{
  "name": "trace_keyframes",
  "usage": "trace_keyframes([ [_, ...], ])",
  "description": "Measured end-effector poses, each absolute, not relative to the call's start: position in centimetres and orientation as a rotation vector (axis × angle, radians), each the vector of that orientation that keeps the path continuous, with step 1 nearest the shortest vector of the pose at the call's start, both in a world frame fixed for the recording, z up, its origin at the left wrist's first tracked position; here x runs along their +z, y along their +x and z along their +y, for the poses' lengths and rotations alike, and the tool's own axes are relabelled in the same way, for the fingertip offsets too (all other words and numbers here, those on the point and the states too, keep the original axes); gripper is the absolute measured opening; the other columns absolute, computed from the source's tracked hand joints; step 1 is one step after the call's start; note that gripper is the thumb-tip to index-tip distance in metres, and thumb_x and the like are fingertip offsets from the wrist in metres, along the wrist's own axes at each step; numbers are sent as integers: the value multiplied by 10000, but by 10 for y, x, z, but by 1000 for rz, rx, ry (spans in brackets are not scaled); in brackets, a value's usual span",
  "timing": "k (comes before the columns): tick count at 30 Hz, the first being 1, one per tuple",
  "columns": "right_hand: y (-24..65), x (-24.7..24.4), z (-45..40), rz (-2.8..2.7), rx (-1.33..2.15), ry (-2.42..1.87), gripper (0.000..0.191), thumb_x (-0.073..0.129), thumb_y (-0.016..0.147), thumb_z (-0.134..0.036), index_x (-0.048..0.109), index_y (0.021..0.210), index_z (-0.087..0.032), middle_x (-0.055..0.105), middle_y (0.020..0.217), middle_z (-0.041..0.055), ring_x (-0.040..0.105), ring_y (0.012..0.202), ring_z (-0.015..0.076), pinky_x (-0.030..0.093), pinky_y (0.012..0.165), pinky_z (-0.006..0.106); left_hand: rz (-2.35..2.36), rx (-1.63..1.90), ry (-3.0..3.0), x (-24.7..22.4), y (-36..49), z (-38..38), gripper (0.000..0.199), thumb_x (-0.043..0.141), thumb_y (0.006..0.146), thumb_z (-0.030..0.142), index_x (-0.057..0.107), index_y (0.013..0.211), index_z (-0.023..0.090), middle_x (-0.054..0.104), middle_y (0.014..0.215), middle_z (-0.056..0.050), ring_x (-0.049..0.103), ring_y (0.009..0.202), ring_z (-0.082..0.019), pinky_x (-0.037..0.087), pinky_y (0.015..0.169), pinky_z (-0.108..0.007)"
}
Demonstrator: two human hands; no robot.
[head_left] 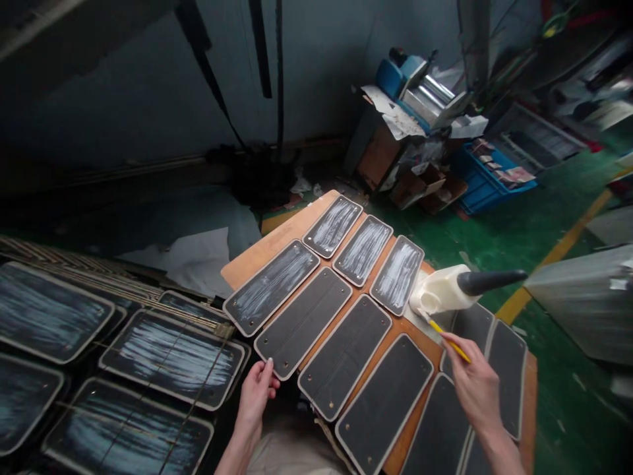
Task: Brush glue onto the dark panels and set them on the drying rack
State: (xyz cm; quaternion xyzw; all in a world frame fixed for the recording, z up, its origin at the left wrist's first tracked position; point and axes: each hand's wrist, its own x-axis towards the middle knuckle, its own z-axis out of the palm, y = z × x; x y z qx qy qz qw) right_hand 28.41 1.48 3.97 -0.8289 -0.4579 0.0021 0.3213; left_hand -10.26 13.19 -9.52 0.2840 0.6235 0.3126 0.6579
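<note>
My right hand (472, 379) grips a thin yellow-handled brush (451, 341). Its head is at the opening of a cream plastic bottle (440, 290) with a dark cone-shaped nozzle, and white paste smears the bottle's side. Between thumb and fingers, my left hand (258, 388) pinches the near corner of a dark rounded panel (302, 323) with a pale rim and small corner holes. That panel's face is bare. Beside it lies a panel streaked with white (271, 287); three smaller streaked panels (363, 251) sit behind. More bare dark panels (384, 404) lie to the right.
An orange-brown board (281, 237) carries the panels. At left, a wire rack (171, 356) holds several white-streaked panels. Beyond stand a blue roller machine (425, 92) on a cabinet, cardboard boxes (420, 188) and a blue crate (487, 178) on the green floor.
</note>
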Motion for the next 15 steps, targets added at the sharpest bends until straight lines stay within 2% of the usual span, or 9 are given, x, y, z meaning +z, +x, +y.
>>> trace_keyframes([
  [3, 239, 49, 30, -949, 254, -2018, 351, 543, 890, -457, 615, 1144, -227, 668, 1054, 63, 665, 871, 217, 529, 802, 353, 1424, 729, 662, -91, -103, 131, 447, 646, 712, 591, 552, 778, 158, 562, 561, 23, 495, 479, -79, 329, 408, -149],
  [5, 208, 51, 48, -1026, 341, -1946, 343, 531, 902, -439, 613, 1157, -225, 652, 1096, 72, 652, 926, 223, 527, 822, 361, 1428, 749, 660, -90, -104, 131, 450, 655, 705, 585, 560, 790, 154, 564, 575, 20, 499, 483, -81, 325, 402, -151],
  [8, 174, 48, 81, -1286, 340, -1889, 281, 476, 944, -376, 611, 1149, -237, 638, 1094, 65, 619, 999, 212, 491, 874, 354, 1431, 775, 654, -89, -106, 130, 462, 678, 686, 572, 579, 829, 144, 576, 621, 14, 504, 492, -80, 329, 396, -155],
  [15, 162, 32, 125, -1524, 191, -1943, 253, 426, 975, -322, 595, 1137, -227, 640, 1031, 59, 624, 946, 188, 479, 848, 311, 1383, 741, 699, -93, -113, 128, 429, 670, 717, 537, 583, 833, 133, 577, 579, 14, 479, 453, -68, 328, 407, -164],
])
